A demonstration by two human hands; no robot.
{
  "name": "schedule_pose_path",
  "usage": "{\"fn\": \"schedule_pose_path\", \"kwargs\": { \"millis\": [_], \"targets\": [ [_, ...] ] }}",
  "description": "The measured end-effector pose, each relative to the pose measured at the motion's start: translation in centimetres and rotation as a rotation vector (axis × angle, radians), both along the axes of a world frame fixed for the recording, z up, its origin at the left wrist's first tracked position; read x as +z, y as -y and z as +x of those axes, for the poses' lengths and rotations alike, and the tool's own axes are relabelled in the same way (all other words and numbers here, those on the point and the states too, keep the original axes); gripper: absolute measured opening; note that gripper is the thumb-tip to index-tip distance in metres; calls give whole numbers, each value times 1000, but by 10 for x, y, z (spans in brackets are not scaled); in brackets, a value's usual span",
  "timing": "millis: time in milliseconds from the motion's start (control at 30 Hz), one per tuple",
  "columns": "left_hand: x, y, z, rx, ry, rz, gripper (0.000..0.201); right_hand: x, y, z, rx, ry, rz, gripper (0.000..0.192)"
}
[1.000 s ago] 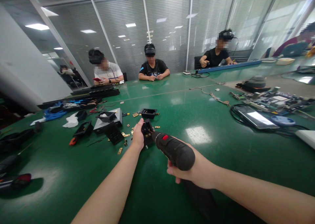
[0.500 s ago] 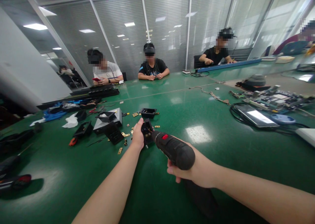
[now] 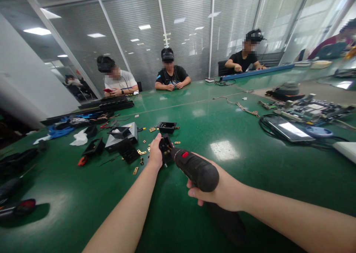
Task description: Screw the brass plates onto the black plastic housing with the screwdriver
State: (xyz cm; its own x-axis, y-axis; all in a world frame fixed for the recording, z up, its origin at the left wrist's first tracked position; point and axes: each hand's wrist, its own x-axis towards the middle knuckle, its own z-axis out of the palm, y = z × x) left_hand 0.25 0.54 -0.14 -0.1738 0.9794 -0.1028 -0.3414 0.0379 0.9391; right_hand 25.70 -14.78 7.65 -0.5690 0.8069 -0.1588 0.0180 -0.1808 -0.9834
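Note:
My left hand (image 3: 155, 155) grips a small black plastic part (image 3: 165, 148) and holds it on the green table (image 3: 222, 127). My right hand (image 3: 215, 192) is wrapped around a black electric screwdriver (image 3: 194, 169) with a red switch. The tool's tip points into the black part. Small brass pieces (image 3: 141, 152) lie scattered just left of the part. Another black tray-like part (image 3: 167, 126) sits a little beyond it.
Black housings and a grey box (image 3: 122, 136) lie at left with white paper (image 3: 79, 138) and dark tools. A tablet (image 3: 289, 129), cables and circuit boards (image 3: 308, 110) lie at right. Three people sit at the far side, a fourth at the right edge.
Hands, screwdriver and part hold the same pose. The view has shifted slightly upward.

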Motion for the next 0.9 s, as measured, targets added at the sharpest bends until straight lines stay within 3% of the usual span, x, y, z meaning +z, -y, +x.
{"fn": "schedule_pose_path", "kwargs": {
  "millis": [900],
  "targets": [
    [2,0,-2,-5,-18,15,68,1,-1,-2,6,6,-3,123]
  ]
}}
